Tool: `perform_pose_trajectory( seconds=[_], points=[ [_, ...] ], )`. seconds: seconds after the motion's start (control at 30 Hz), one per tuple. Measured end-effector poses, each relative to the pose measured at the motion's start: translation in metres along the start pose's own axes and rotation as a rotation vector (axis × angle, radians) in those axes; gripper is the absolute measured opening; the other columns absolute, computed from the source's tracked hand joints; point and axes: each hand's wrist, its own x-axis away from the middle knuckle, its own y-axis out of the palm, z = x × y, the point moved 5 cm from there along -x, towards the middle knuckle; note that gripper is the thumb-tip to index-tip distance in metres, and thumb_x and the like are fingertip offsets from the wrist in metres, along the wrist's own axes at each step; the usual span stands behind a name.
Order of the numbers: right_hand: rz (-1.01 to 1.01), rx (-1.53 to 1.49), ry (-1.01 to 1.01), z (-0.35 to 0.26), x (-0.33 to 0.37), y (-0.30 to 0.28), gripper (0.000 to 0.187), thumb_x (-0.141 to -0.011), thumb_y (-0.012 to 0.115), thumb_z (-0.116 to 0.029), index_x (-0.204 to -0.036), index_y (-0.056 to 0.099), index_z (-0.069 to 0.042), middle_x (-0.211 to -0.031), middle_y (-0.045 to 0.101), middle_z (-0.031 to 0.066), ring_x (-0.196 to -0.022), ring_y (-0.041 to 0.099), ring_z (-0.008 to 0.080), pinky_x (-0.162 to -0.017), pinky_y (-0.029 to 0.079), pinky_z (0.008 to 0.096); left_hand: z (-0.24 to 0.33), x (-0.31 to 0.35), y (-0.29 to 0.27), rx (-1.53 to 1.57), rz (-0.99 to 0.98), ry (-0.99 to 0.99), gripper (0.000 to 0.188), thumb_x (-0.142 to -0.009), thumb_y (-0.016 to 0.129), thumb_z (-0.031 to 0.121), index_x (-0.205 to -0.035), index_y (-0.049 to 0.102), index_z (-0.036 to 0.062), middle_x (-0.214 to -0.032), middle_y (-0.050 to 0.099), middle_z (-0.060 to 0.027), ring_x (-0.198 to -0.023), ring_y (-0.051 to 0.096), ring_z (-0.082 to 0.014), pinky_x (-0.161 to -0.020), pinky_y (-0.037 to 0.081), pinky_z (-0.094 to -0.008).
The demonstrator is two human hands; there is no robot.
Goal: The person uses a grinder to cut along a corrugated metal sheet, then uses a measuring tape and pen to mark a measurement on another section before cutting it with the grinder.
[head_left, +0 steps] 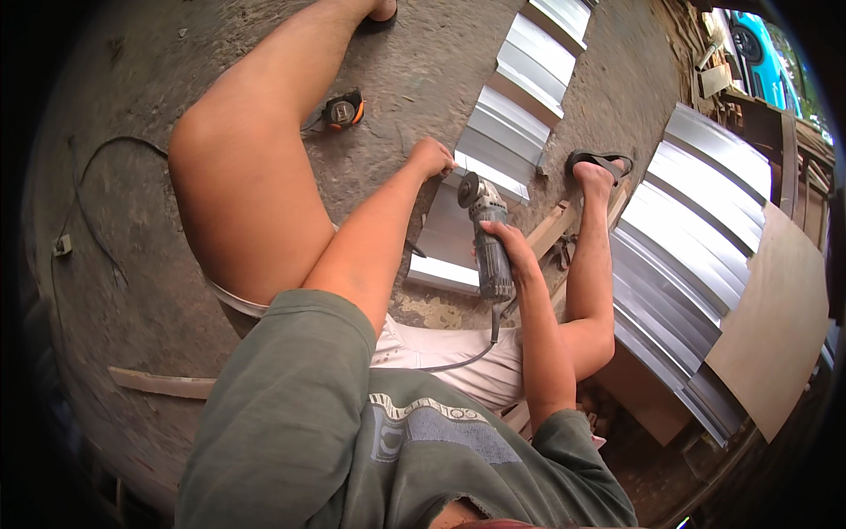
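Note:
A long strip of silvery corrugated metal sheet [507,119] lies on the ground between my legs and runs away from me. At its left edge my left hand [431,159] is closed, with the fingertips curled onto the sheet's rim. My right hand [507,245] is wrapped round the body of a grey angle grinder [493,264]. The grinder is held above the sheet, its disc [470,189] toward the far end and close to my left fingers. Whether the disc touches the metal I cannot tell. Its cord [495,328] trails back across my lap.
A black and orange tape measure [342,111] lies on the ground left of the strip. Wooden battens [553,227] lie right of the strip. Wider corrugated sheets [683,229] and a plywood board [775,317] lie farther right. A dark cable [123,139] loops over the ground at left.

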Motion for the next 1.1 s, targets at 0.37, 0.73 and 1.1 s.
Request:
perform_pose_trajectory(
  seconds=[0.37,0.73,1.1],
  points=[
    [-0.001,-0.001,0.020,0.001,-0.002,0.001,0.040,-0.087,0.077,-0.031,-0.099,0.060,0.003,-0.078,0.067,0.0129,-0.063,0.071,0.0223,-0.054,0.060,0.0330,0.008,0.008,-0.002,-0.062,0.024,-0.013,0.012,-0.076,0.086,0.006,-0.075,0.076,-0.0015,-0.067,0.072,-0.0100,-0.058,0.069,-0.0161,-0.059,0.054,-0.0308],
    [0.013,0.000,0.025,0.002,-0.007,0.003,0.040,-0.088,0.076,-0.031,-0.099,0.061,0.004,-0.077,0.067,0.0130,-0.063,0.072,0.0233,-0.054,0.060,0.0336,-0.003,-0.002,-0.001,-0.168,0.032,0.011,0.014,-0.076,0.087,0.013,-0.078,0.078,0.0032,-0.072,0.075,-0.0078,-0.063,0.071,-0.0163,-0.065,0.056,-0.0312],
    [0.015,-0.005,0.045,0.006,-0.009,0.005,0.041,-0.087,0.076,-0.032,-0.098,0.061,0.004,-0.076,0.067,0.0125,-0.062,0.072,0.0232,-0.053,0.060,0.0334,0.007,0.007,-0.002,-0.155,0.022,-0.018,0.012,-0.077,0.085,0.011,-0.075,0.077,0.0028,-0.068,0.074,-0.0072,-0.060,0.069,-0.0160,-0.062,0.054,-0.0319]
  ],
)
